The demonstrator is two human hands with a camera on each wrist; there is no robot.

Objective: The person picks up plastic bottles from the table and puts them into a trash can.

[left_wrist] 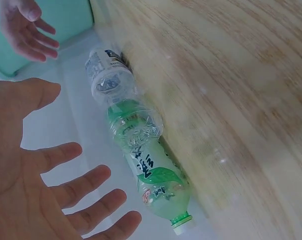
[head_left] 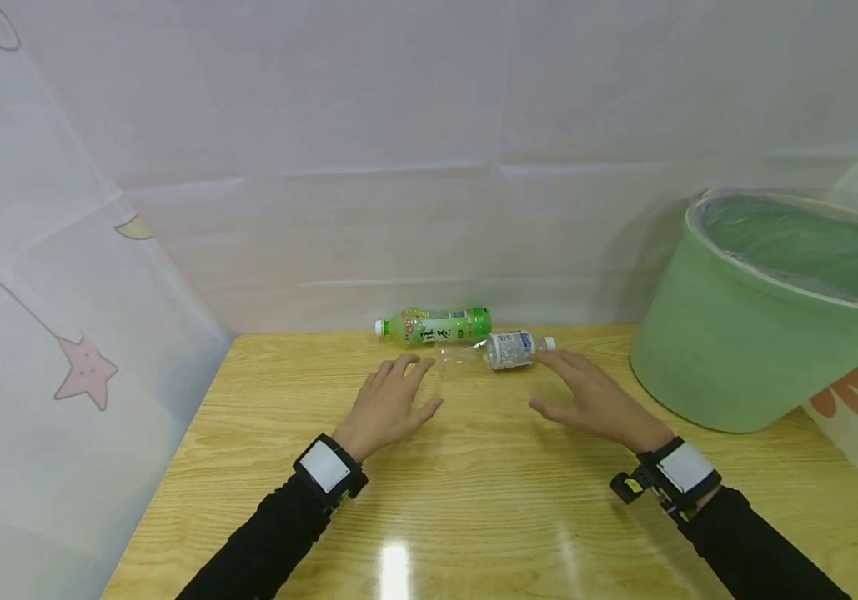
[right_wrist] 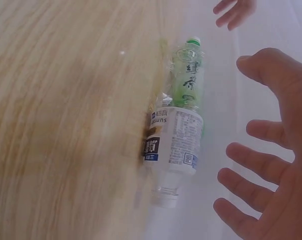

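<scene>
Neither hand holds anything. The right hand (head_left: 595, 398) hovers palm-down over the table with its fingers spread wide and relaxed, fingertips just short of the white cap end of the clear plastic water bottle with a white-and-blue label (head_left: 507, 349). The left hand (head_left: 391, 403) is likewise spread and loose, its fingertips near the transparent base end of that same bottle, which lies on its side between the two hands at about twelve o'clock from them.

In the right wrist view the hand (right_wrist: 271, 165) sits open at three o'clock of the water bottle (right_wrist: 173, 145), not touching it. In the left wrist view the hand (left_wrist: 46, 170) is open at nine o'clock of both bottles.

Just behind the clear bottle, toward the back wall, lies the green plastic tea bottle with a green label and white cap (head_left: 439, 325), also on its side, cap pointing to nine o'clock.

Both rest on the light wooden table (head_left: 489, 500). At three o'clock stands a large pale green plastic bin lined with a clear bag (head_left: 736, 333).
</scene>
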